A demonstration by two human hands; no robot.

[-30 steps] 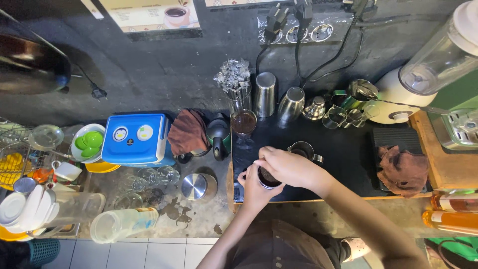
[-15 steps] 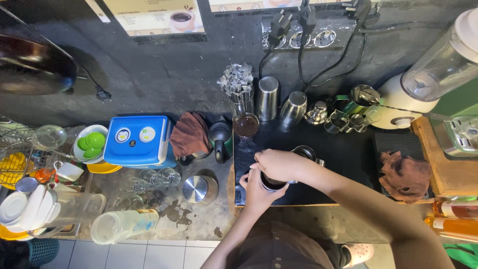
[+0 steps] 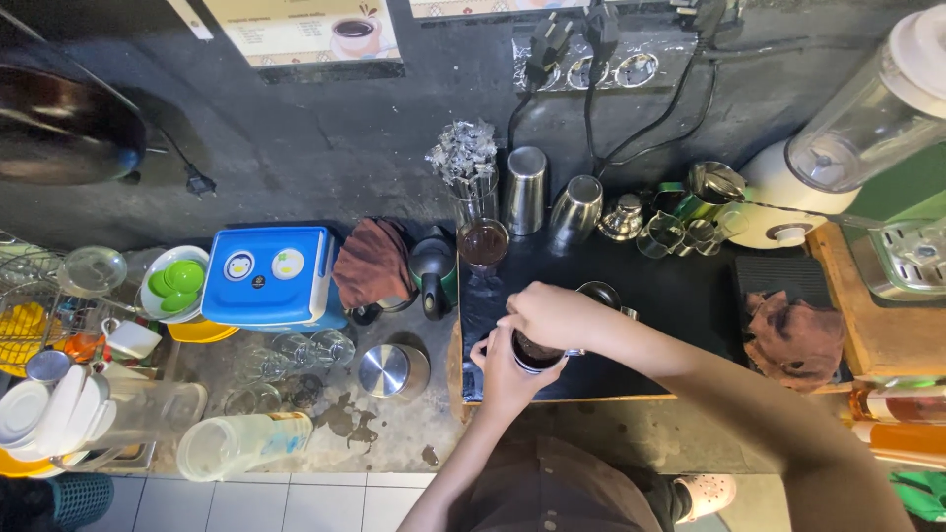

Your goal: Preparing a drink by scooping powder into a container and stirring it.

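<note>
Gripping a small dark cup [image 3: 537, 352] from both sides, the person works low over the black mat [image 3: 680, 296] at the centre of the counter [image 3: 394, 433]: the left hand [image 3: 505, 366] is wrapped round the cup from 7 o'clock, fingers closed against its wall, while the right hand [image 3: 552, 313] is curled over its rim from 12 o'clock, fingers bent down so that whatever they pinch is hidden. It looks like a pressing or stirring step at the cup's mouth, and whatever follows calls for the left hand keeping the cup steady and upright on the mat. A steel pitcher [image 3: 603, 294] sits just beyond the right hand at 1 o'clock. Further up at 11 o'clock stands a glass of dark liquid [image 3: 484, 243], with two steel tumblers [image 3: 525, 187] near it at 12. To the left at 9 o'clock lies a blue box with a white lid panel and two round badges [image 3: 268, 276], a brown cloth [image 3: 372, 261] beside it. On the wall at 11 o'clock hangs a pale rectangular sign picturing a cup [image 3: 315, 30]. At 8 o'clock a clear plastic jar with a yellow-and-blue label [image 3: 241, 445] lies on its side. A second brown cloth [image 3: 796, 335] rests at 3 o'clock.
</note>
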